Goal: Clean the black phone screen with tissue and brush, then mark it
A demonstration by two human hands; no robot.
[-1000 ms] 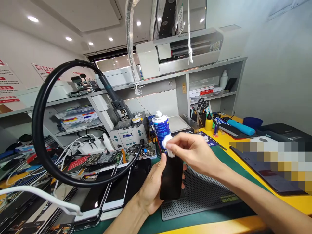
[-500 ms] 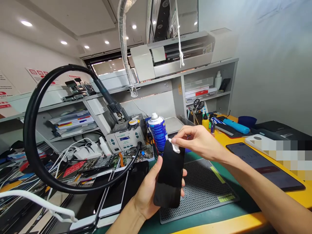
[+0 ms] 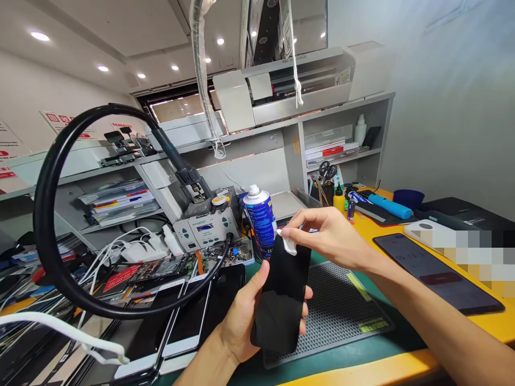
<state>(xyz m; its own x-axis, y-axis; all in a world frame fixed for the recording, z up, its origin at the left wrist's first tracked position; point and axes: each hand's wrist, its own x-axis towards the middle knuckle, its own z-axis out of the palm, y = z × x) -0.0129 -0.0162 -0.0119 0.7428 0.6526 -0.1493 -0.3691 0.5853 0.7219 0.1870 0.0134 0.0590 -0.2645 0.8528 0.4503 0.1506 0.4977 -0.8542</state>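
A black smartphone [image 3: 279, 305] is tilted up above the grey mat, its dark glossy face toward me. My left hand [image 3: 244, 313] grips it around the lower half, thumb along the left edge and fingertips showing on the right. Between the thumb and fingers of my right hand [image 3: 322, 233] is a small white wipe [image 3: 288, 244], which lies against the phone's top end. Whether the wipe is paper or cloth I cannot tell. Right behind the phone stands a blue spray can [image 3: 259, 220] with a white cap.
The perforated grey mat [image 3: 338, 316] lies on a green work surface. A hot-air station [image 3: 205, 228] with a thick black hose [image 3: 44, 230] loops across the left, over several phones [image 3: 189, 316]. A large phone [image 3: 434, 273] rests on the yellow desk at right.
The phone has tilted slightly, its top shifting right and its lower end left and down. Both hands keep their hold, and the wipe stays near the top end.
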